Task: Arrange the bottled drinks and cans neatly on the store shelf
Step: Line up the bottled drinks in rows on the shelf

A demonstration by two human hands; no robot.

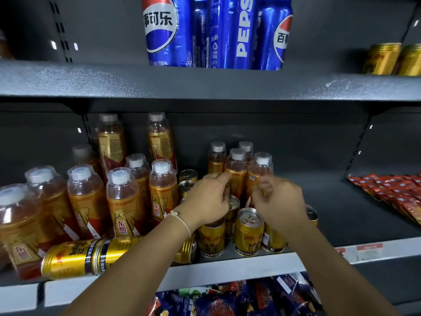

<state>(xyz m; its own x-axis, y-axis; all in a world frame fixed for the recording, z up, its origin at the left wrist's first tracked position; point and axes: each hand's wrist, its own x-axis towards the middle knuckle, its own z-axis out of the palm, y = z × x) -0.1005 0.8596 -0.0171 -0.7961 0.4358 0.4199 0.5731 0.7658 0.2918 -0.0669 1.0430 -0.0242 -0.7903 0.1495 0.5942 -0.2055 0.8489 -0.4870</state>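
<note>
I read both hands as reaching into the middle shelf (227, 265), above a cluster of short gold cans (248, 231) that stand upright, long axis vertical, pull-tab tops facing up.

Left hand (208, 197): fingers curled downward over the top of an upright gold can behind the front row. I cannot tell whether it grips that can or only hovers on it (motion blur at the fingertips).

Right hand (279, 199): fingers bent inward and narrow, in front of the small amber bottles (237, 169). I cannot tell whether they pinch anything.

The small amber bottles stand upright in a tight group just behind the hands, caps up. To the left, larger amber bottles (124, 201) with white caps also stand upright, in rows running front to back.

Two gold cans lie on their sides at the front edge of the shelf. The long gold can (73, 258) lies with its long axis left to right, partly under the left forearm. A second lying can (188, 249) shows its end toward the right.

On the upper shelf (205, 83), blue Pepsi cans (216, 33) stand upright.
</note>
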